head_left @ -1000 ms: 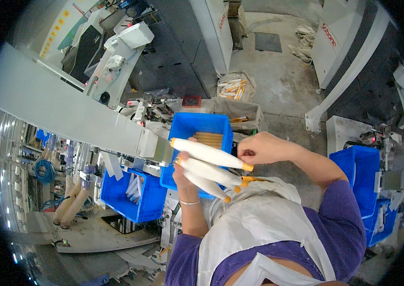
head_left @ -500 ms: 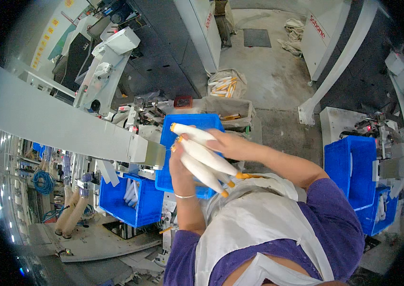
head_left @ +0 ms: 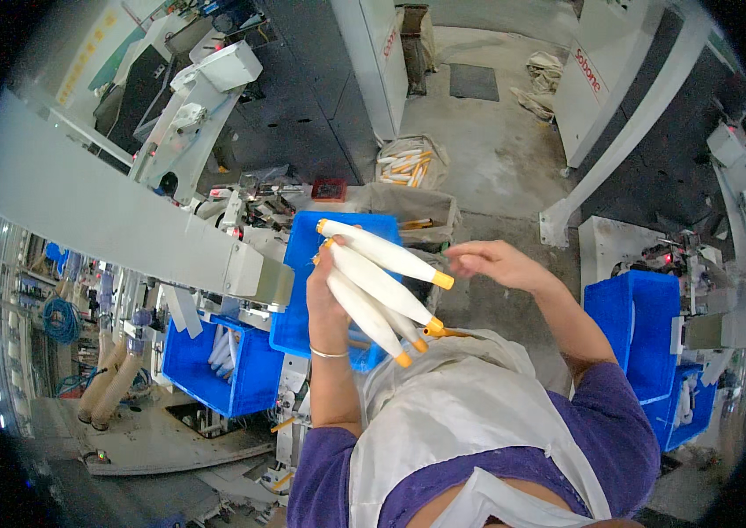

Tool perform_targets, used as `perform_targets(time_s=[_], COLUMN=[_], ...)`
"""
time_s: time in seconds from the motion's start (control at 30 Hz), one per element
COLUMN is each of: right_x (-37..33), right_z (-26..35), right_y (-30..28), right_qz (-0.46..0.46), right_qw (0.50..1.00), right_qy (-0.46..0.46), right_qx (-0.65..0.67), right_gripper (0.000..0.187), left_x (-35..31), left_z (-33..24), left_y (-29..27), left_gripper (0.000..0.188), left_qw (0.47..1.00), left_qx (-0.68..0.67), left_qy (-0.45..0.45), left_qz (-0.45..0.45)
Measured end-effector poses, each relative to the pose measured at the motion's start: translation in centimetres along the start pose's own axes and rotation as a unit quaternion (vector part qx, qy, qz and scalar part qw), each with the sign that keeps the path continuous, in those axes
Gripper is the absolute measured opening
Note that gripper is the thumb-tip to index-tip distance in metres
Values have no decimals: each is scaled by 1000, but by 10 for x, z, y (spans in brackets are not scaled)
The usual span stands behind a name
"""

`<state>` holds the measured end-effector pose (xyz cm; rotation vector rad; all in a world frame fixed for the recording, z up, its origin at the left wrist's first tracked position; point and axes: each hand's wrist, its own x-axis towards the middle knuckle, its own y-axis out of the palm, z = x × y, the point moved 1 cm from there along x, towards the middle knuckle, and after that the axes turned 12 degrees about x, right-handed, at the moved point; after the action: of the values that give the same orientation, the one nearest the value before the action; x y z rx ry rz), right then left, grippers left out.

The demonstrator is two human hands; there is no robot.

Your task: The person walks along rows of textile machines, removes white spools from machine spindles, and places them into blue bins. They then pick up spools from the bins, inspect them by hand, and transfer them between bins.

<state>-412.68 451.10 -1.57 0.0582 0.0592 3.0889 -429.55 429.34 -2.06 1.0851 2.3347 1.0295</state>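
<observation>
Gripped in left hand (head_left: 323, 299), over right edge of blue crate (head_left: 306, 232): white, yellow-tipped bobbins (head_left: 380, 283). Just beside, loosely uncurled: right hand (head_left: 489, 260).

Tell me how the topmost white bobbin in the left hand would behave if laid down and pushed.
The white bobbin would probably roll, since its body looks round and tapers toward its orange tip. It seems stiff: it juts straight from the left hand without sagging. It may be fairly light, as that one hand holds several.
</observation>
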Motion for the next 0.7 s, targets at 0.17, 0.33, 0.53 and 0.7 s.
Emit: perform_targets(time_s=[0.17, 0.33, 0.53, 0.7], right_x=[4, 2, 2, -3], right_z=[5, 6, 0, -10], right_y=[32, 27, 25, 22], right_qz=[-26, 18, 101, 127], right_qw=[997, 958, 831, 802], right_qy=[75, 179, 266, 299], right_qx=[-4, 223, 477, 501], right_gripper=[32, 32, 37, 39], left_x=[5, 1, -7, -10], left_z=[8, 11, 9, 7], left_y=[-1, 1, 7, 5], left_gripper=[25, 27, 32, 31], left_qw=[996, 1000, 996, 999], left_qx=[11, -6, -36, -35], left_qy=[-49, 0, 48, 28], left_qz=[-79, -19, 68, 24])
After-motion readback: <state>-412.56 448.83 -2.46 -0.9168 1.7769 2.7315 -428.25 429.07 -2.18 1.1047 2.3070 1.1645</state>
